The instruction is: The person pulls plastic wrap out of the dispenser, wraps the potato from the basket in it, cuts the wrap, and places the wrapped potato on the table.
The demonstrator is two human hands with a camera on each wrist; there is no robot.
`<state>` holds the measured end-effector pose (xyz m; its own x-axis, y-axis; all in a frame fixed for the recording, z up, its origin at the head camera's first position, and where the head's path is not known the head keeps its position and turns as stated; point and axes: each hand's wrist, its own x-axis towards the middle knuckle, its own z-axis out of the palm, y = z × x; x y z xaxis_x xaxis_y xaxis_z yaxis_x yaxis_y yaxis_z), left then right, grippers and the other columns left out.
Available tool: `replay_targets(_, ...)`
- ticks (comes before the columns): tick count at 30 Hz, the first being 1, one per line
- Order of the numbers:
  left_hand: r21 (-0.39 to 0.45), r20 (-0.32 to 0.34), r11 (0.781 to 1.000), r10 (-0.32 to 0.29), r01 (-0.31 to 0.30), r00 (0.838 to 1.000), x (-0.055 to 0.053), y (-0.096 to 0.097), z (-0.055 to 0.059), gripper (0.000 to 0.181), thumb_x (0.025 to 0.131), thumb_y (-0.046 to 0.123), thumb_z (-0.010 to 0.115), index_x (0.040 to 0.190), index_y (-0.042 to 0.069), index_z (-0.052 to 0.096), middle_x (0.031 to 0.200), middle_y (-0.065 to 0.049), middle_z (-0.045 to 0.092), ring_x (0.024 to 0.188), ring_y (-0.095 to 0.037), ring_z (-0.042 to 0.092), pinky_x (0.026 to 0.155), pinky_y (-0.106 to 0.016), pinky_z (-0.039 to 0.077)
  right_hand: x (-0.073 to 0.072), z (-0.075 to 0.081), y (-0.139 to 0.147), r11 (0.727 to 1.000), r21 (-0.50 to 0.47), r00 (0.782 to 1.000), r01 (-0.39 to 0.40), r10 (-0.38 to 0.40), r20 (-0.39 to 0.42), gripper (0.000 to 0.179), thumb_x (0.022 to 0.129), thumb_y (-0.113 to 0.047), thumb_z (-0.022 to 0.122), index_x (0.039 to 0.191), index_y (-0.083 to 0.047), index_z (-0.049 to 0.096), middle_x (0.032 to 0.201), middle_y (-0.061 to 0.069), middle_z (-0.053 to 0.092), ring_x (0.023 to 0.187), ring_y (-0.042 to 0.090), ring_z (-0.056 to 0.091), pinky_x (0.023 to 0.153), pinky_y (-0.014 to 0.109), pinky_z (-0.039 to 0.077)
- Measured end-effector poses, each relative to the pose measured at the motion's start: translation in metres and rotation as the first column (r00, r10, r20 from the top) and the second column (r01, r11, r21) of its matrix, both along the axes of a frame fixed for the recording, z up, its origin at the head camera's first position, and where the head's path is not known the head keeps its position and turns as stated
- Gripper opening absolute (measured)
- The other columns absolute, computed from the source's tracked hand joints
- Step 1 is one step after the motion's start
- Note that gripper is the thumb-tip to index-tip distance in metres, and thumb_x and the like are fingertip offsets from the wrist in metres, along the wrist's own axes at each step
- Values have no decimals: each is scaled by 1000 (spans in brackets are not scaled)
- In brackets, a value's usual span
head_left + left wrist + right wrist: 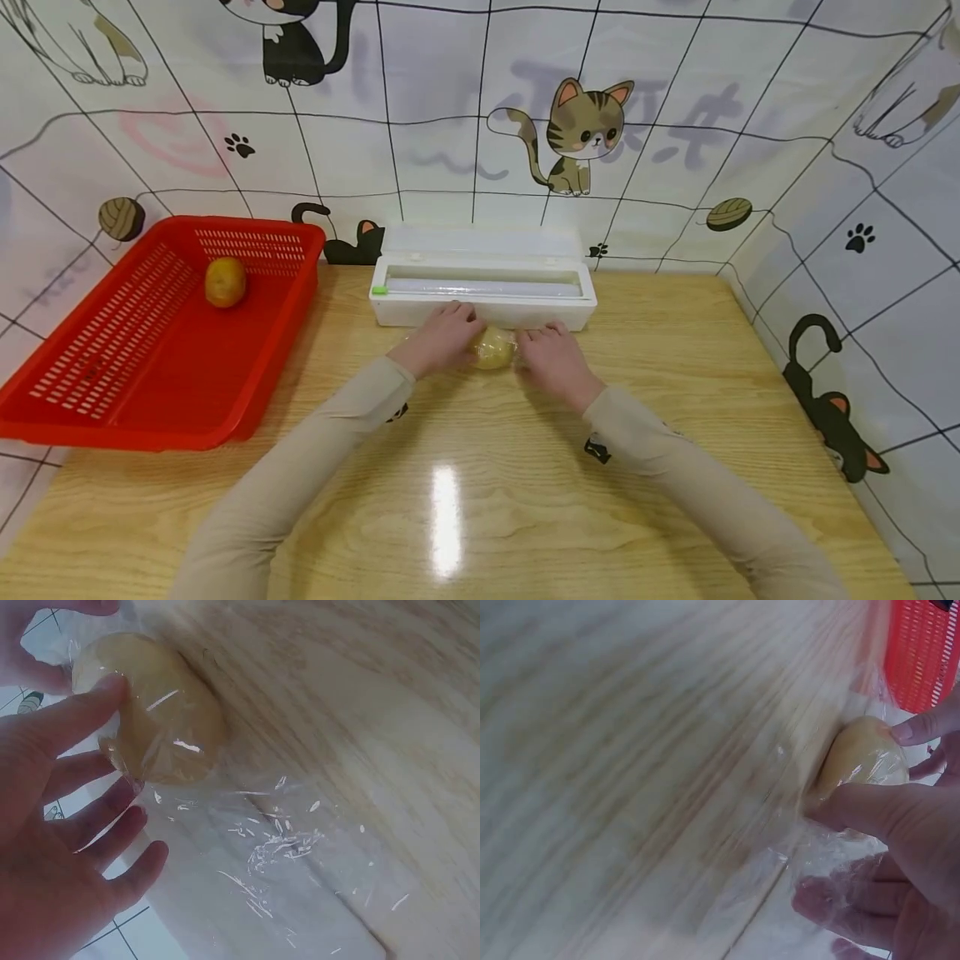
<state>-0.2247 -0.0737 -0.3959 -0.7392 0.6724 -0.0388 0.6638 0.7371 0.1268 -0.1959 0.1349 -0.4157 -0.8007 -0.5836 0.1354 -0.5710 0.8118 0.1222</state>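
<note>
A yellow potato (493,350) wrapped in clear cling film (277,847) lies on the wooden table (675,367), just in front of the white film dispenser (483,287). My left hand (442,333) sits at its left side. In the left wrist view the potato (161,712) has the left hand's (90,772) thumb on it, and the fingers are spread and fairly straight. My right hand (551,354) is at its right side. In the right wrist view the right hand's (870,817) thumb presses on the potato (859,754), and its fingers curl into the loose film (832,859).
A red slotted basket (165,358) stands at the left of the table with a second potato (225,282) in its far end. Tiled walls with cat pictures close in the back and both sides.
</note>
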Motion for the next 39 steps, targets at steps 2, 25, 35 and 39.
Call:
replay_targets(2,8,-2,1000,-3,3,1000,1,1,2,42,86,20,74,122,5,61,114,-12,51,109,-29,42,97,-45,38,4,0,1,1000,2,1000,-7,7,-10,39,79,-20,77,108,1,62,81,11,66,80,30,65,85,44,45)
replay_targets(25,54,149,998,-34,26,988,0,13,14,26,86,-5,63,111,-2,62,105,-11,49,92,-22,49,84,-32,46,41,35,-1,995,-21,976,99,-93,196,37,81,-33,77,86,-1,61,70,7,57,64,26,58,53,39,50)
replay_targets(35,24,179,1000,-19,15,984,-1,15,16,18,92,16,66,101,1,61,103,-9,48,88,-20,49,80,-31,46,28,32,-37,978,85,968,192,-203,150,47,75,-43,79,72,-5,53,65,6,53,61,26,58,55,39,47)
replay_targets(39,31,174,999,-17,12,985,-2,15,14,23,93,24,66,100,4,59,101,-9,49,89,-20,49,80,-32,45,19,23,-39,968,95,941,233,-249,231,32,80,-26,77,66,-11,52,61,4,52,57,23,56,50,39,47)
